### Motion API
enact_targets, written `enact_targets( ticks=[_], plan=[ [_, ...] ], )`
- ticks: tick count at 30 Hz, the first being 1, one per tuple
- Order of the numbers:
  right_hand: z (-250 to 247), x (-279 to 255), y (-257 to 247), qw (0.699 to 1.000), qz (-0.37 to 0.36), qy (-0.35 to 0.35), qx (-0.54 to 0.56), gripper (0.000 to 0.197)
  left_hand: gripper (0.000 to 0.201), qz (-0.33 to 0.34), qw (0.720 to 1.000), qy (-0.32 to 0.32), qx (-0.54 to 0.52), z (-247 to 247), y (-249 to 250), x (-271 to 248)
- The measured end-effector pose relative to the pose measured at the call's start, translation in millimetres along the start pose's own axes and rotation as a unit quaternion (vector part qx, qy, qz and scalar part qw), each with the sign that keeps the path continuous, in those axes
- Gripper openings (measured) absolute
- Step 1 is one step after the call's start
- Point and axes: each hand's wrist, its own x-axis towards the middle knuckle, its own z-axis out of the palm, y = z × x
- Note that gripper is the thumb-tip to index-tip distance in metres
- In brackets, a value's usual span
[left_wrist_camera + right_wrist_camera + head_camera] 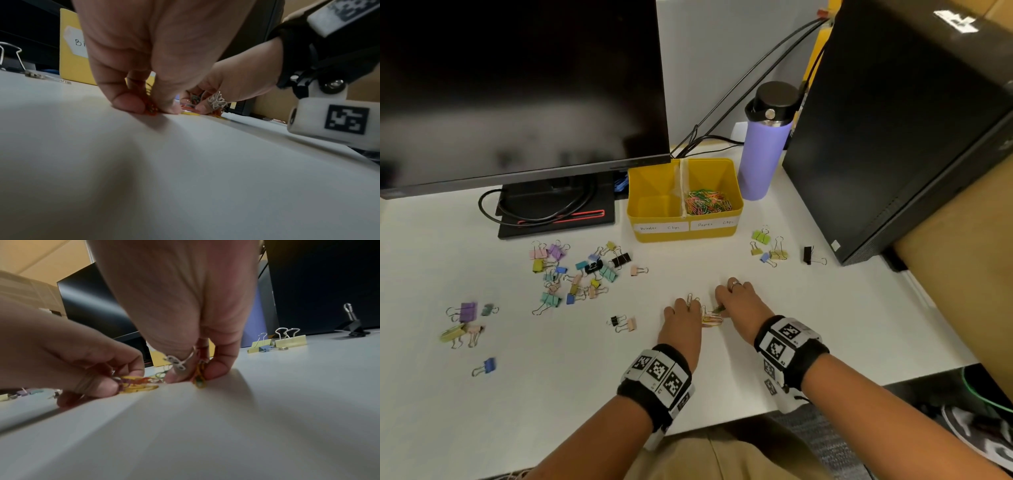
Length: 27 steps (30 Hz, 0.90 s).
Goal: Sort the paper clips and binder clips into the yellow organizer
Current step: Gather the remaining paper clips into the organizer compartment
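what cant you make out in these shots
- How many paper clips lie between the hands: head view too small, fingers cover them; wrist views blurred.
- Label on the yellow organizer: left wrist view, the left hand covers most of it.
- Right hand fingertips' hold: blurred.

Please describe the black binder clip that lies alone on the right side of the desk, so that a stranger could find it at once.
Start at the big black computer tower on the right of the white desk. Just in front of its lower left corner lies the black binder clip, silver handles pointing right. Its nearest neighbours, a small cluster of clips to its left, are green, yellow and blue; it lies apart from them.
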Motion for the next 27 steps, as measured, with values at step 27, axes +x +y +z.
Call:
enact_targets(
  ticks=[27],
  plan=[
    [-159.7, 101.6, 19.0, 0.975, 0.050, 0.087, 0.198, 0.032, 0.031, -0.039, 0.947, 0.180, -0.265, -199.0, -6.3, 115.8]
  ],
)
